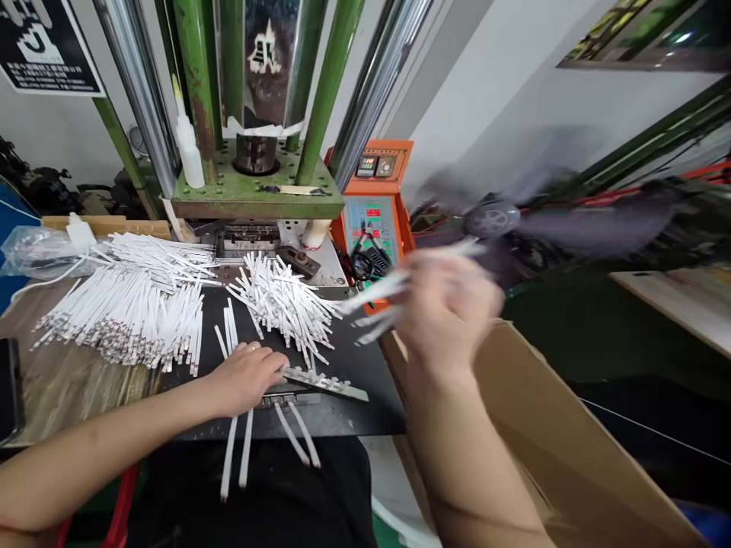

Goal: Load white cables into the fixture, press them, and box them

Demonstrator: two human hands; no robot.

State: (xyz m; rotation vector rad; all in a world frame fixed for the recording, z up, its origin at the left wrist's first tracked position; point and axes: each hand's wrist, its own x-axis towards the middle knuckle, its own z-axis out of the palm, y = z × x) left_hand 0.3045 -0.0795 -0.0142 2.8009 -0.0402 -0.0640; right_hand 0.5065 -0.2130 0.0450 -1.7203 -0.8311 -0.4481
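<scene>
My left hand (pixel 247 378) is closed on the left end of a notched metal bar (pixel 334 384), which slants to the right over the black work surface. Just beneath it lies a second metal bar (pixel 308 399) with several white strips (pixel 297 435) in it, their ends hanging past the front edge. Blurred by motion, my right hand (pixel 448 312) is raised at the right, its fingers wrapped round a few white strips (pixel 377 293). Beyond my left hand lies a loose pile of white strips (pixel 285 304).
A larger heap of white strips (pixel 137 304) covers the left of the table. Behind stands a green press (pixel 256 202), with a white bottle (pixel 191 156) on its plate. An orange control box (pixel 380 202) is at the back right. A cardboard box (pixel 548 426) stands below my right arm.
</scene>
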